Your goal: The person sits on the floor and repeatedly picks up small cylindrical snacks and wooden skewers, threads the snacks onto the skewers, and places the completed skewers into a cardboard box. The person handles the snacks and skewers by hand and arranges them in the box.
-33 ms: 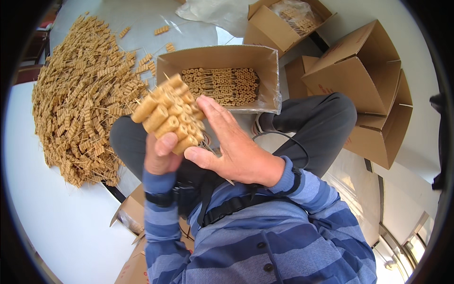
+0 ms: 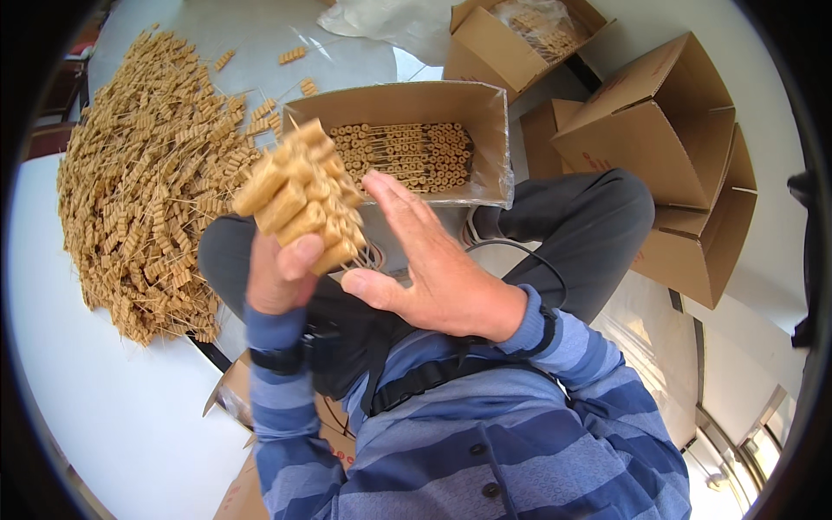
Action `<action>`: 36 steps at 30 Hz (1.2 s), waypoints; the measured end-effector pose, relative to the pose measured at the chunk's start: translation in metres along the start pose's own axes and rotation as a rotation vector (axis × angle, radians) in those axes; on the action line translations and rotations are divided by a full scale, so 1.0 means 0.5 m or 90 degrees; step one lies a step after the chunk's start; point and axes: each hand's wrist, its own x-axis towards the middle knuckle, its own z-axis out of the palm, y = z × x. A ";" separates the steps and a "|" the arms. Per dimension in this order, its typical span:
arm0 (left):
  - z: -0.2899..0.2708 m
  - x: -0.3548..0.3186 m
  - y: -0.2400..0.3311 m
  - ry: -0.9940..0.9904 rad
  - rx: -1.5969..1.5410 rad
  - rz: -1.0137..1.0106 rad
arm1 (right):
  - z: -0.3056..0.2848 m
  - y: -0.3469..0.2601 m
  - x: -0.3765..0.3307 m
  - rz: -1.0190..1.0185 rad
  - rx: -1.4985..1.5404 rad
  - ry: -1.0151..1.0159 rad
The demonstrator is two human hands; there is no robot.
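My left hand [image 2: 283, 270] is closed around a bundle of skewered tan rolls [image 2: 299, 192], its thumb pressing on the near side. The rolls are hollow tubes stacked several deep, and thin sticks poke out at the bundle's ends. Just right of the bundle, my right hand [image 2: 429, 269] is open, fingers straight and thumb apart, with nothing in it. Beyond both hands stands an open carton [image 2: 394, 100] lined with clear plastic. Packed rows of skewered rolls [image 2: 425, 152] lie inside it, partly hidden by the bundle.
A large heap of loose skewers [image 2: 152, 199] covers the white table [image 2: 87, 407] at left. Open cardboard boxes [image 2: 628, 143] stand at right. At the back, another box [image 2: 494, 52] holds plastic-wrapped rolls, beside a plastic sheet [image 2: 390, 22]. My knees flank the carton.
My left hand and the bundle have shifted a little left and tilted. A gap has widened between the bundle and my right hand, which stays nearly in place.
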 end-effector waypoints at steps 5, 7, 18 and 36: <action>-0.022 0.231 0.028 -0.196 0.791 0.186 | -0.067 0.031 -0.018 -0.035 -0.034 -0.075; -0.020 0.309 -0.040 -0.259 1.075 0.135 | -0.073 0.037 -0.022 -0.024 -0.029 -0.137; 0.035 0.498 -0.466 -0.572 1.245 -0.157 | -0.157 0.001 0.035 -0.106 -0.107 -0.355; 0.018 0.487 -0.656 -0.540 1.137 -0.133 | -0.209 0.104 0.108 -0.032 -0.184 -0.290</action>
